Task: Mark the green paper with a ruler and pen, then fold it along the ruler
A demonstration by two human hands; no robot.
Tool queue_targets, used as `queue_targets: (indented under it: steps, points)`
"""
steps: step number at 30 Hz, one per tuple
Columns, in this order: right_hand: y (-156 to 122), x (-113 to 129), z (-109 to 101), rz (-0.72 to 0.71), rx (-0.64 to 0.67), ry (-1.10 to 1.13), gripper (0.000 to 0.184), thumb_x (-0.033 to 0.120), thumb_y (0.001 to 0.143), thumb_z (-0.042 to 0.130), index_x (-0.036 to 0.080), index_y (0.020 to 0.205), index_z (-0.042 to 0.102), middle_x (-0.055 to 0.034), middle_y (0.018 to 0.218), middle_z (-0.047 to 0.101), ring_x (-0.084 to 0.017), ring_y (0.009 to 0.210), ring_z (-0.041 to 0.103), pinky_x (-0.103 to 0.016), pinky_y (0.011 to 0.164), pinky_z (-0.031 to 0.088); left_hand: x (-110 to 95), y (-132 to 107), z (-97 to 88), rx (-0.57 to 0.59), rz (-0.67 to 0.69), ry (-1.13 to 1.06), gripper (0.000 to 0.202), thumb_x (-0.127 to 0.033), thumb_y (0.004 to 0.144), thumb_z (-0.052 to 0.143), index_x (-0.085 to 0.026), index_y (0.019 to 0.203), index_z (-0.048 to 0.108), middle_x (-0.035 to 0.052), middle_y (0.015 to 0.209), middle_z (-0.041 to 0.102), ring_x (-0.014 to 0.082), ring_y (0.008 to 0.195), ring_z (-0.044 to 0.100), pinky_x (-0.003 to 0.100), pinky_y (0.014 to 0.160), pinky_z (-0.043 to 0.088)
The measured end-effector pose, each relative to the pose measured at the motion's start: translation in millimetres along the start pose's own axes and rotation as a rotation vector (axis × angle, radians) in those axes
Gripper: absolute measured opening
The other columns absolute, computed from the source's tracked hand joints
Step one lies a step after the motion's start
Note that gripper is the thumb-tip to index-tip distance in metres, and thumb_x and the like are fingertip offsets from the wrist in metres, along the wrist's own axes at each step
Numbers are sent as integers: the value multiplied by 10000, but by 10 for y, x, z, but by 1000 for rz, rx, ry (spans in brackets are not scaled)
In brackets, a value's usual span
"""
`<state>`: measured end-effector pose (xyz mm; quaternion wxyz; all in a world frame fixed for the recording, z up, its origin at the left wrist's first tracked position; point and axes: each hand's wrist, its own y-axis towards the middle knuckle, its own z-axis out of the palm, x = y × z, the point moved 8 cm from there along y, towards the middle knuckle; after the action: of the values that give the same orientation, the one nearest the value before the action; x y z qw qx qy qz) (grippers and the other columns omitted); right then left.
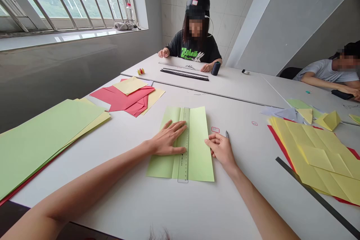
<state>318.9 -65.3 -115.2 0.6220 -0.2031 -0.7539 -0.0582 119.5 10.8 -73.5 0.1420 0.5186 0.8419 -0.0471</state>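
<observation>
My left hand [168, 138] lies flat, pressing on a clear plastic ruler [183, 150] that runs lengthwise down a folded sheet of light green paper [199, 150]. My right hand [221, 150] rests at the right edge of that sheet, its fingers curled around a pen [227, 134]. Only the pen's grey tip end shows above my hand, and the rest is hidden in my grip.
Stacked green and yellow sheets [47, 135] lie at the left, with red and yellow paper [126, 95] beyond them. Folded yellow paper [320, 157] and a long black ruler [315, 191] lie at the right. Co-workers sit at the far table and far right.
</observation>
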Motion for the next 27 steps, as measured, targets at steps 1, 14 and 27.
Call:
queue_targets:
  steps: [1, 14, 27]
  points:
    - [-1, -1, -1, 1, -1, -1, 355, 502, 685, 749, 198, 811, 616, 28, 613, 597, -109, 450, 482, -236, 403, 394, -1, 0, 2, 6, -1, 2, 913, -720, 906, 491, -168, 1594, 258, 155, 1654, 193, 371, 1512, 216, 561, 1237, 41]
    - [4, -11, -2, -6, -4, -1, 360, 521, 682, 745, 206, 802, 618, 31, 605, 601, -112, 438, 477, -246, 399, 394, 1, 3, 5, 3, 5, -1, 909, -724, 905, 487, -195, 1602, 240, 141, 1659, 184, 373, 1513, 212, 564, 1235, 43]
    - [-7, 9, -4, 2, -5, 7, 343, 497, 676, 750, 205, 797, 618, 35, 608, 595, -105, 438, 466, -245, 407, 390, -10, 7, 0, 7, 4, 5, 918, -727, 908, 478, -182, 1604, 231, 145, 1659, 181, 377, 1511, 214, 569, 1234, 45]
